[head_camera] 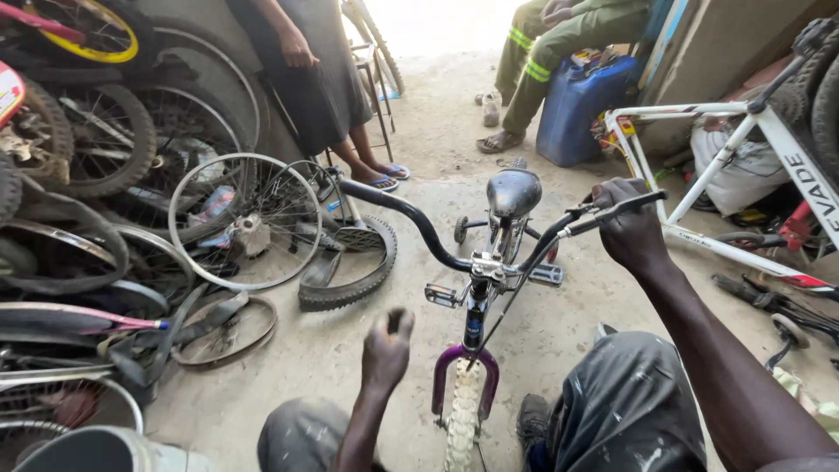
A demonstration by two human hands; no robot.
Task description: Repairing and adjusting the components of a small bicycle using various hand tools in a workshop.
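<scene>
Right hand (631,229) on handlebar (419,229) (grip hidden)

fork (443,378): purple, at 6 o'clock
saddle (513,191): black, centre
jerrycan (577,107): blue, at 1 o'clock
frame (743,135): white, at 3 o'clock
trousers (546,44): green, yellow-striped, at 12 o'clock
rim (96,39): yellow, at 10 o'clock

we see a small bicycle (476,288) upright facing us: black curved handlebar (411,218), black saddle (514,192), purple fork (463,371) over a dusty knobby front tyre (461,419).
</scene>
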